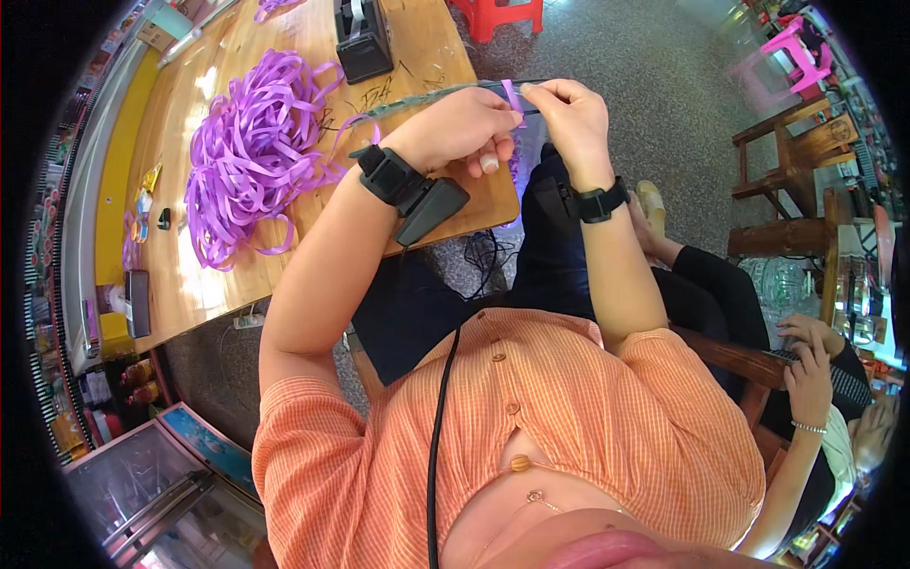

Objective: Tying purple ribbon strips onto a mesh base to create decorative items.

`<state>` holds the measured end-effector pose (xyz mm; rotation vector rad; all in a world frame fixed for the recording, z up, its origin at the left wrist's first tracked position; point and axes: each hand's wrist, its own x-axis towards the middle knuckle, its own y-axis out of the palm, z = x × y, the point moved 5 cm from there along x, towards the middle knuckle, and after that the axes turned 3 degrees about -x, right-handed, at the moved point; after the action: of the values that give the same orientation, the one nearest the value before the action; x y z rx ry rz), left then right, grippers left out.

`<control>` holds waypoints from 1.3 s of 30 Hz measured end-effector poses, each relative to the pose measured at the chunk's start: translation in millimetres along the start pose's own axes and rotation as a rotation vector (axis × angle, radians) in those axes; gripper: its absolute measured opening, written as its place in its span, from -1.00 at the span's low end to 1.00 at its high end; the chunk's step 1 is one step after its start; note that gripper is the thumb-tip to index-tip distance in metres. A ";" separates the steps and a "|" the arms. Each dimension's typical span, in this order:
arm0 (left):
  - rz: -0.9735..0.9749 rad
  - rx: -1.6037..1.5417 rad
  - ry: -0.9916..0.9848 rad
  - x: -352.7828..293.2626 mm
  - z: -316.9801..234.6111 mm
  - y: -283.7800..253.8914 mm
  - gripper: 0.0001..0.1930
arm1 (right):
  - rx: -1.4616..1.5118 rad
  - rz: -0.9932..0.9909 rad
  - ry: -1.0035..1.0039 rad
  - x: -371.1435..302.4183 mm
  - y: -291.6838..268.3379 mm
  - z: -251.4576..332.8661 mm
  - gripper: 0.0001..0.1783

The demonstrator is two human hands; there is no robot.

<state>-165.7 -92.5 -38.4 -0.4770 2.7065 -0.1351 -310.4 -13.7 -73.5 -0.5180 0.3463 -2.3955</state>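
Observation:
Close to the table's right corner, my left hand is closed in a pinch on a strip of purple ribbon that stands up past the fingertips. Just right of it, my right hand pinches thumb to forefinger at the end of a thin dark strand beside the ribbon; its kind is too small to tell. A thin dark green strip runs from behind my left hand over the table. A big loose heap of purple ribbon lies left of my left forearm, with one tail trailing toward that hand.
A black tape dispenser stands on the wooden table, short dark wire bits near it. A red stool, a pink stool and a wooden chair are on the floor. Another person's hand is at the right.

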 end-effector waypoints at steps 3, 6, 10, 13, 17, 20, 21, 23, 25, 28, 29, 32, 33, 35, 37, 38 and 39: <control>0.004 0.001 0.015 2.8 1.3 -2.5 -0.69 | 0.310 0.114 0.192 1.7 11.7 -21.5 -0.83; 0.024 0.018 0.010 2.9 1.5 -0.3 -0.70 | 0.527 0.265 0.338 -6.2 17.2 -30.4 -0.81; 0.044 0.024 -0.008 5.7 7.0 -2.1 -0.70 | 0.323 0.325 0.380 2.2 4.0 -28.5 -0.78; 0.017 -0.024 0.039 2.9 6.6 -0.8 -0.70 | 0.361 0.002 0.208 32.2 -57.9 -13.9 -0.62; 0.036 0.017 0.068 8.4 2.6 -2.0 -0.70 | 0.332 -0.062 0.206 55.7 -95.9 -31.4 -0.64; 0.034 0.019 -0.016 1.5 6.1 -3.2 -0.71 | 0.217 0.518 0.287 20.6 -31.7 -20.1 -0.63; 0.043 0.020 -0.008 2.4 5.0 -3.5 -0.71 | 0.220 0.517 0.288 18.9 -23.5 -17.7 -0.63; 0.049 0.029 -0.005 4.2 4.8 -2.8 -0.72 | 0.315 0.642 0.410 13.1 -4.7 -19.8 -0.59; 0.040 -0.012 0.014 7.0 6.3 -1.1 -0.72 | 0.424 0.693 0.448 15.1 5.3 -20.7 -0.57; 0.038 -0.002 0.019 4.0 4.7 -1.6 -0.73 | 0.565 0.796 0.513 11.9 19.5 -15.9 -0.55; 0.034 0.000 0.017 3.3 3.7 -1.2 -0.73 | 0.596 0.845 0.541 10.5 22.0 -14.8 -0.54; 0.057 -0.028 -0.020 2.5 1.4 -0.3 -0.72 | 0.666 0.882 0.566 12.2 29.8 -22.5 -0.59; 0.058 0.003 -0.021 3.3 0.0 -0.7 -0.72 | 0.673 0.891 0.568 12.4 30.1 -22.9 -0.59; 0.049 0.036 -0.032 2.1 -2.3 -1.0 -0.72 | 0.612 0.866 0.510 17.5 25.6 -20.9 -0.65; 0.033 -0.052 -0.041 0.1 -4.3 0.3 -0.73 | 0.581 0.835 0.502 18.3 20.2 -18.1 -0.68; 0.021 -0.051 -0.045 -1.0 -4.1 0.3 -0.73 | 0.537 0.791 0.491 19.7 15.6 -19.3 -0.70; -0.006 -0.078 -0.019 -3.0 -5.0 -0.8 -0.71 | 0.542 0.767 0.499 20.5 12.1 -23.0 -0.73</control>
<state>-164.8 -92.1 -32.6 -0.5065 2.7000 -0.0260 -328.6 -33.5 -92.8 0.4114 0.0636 -1.7129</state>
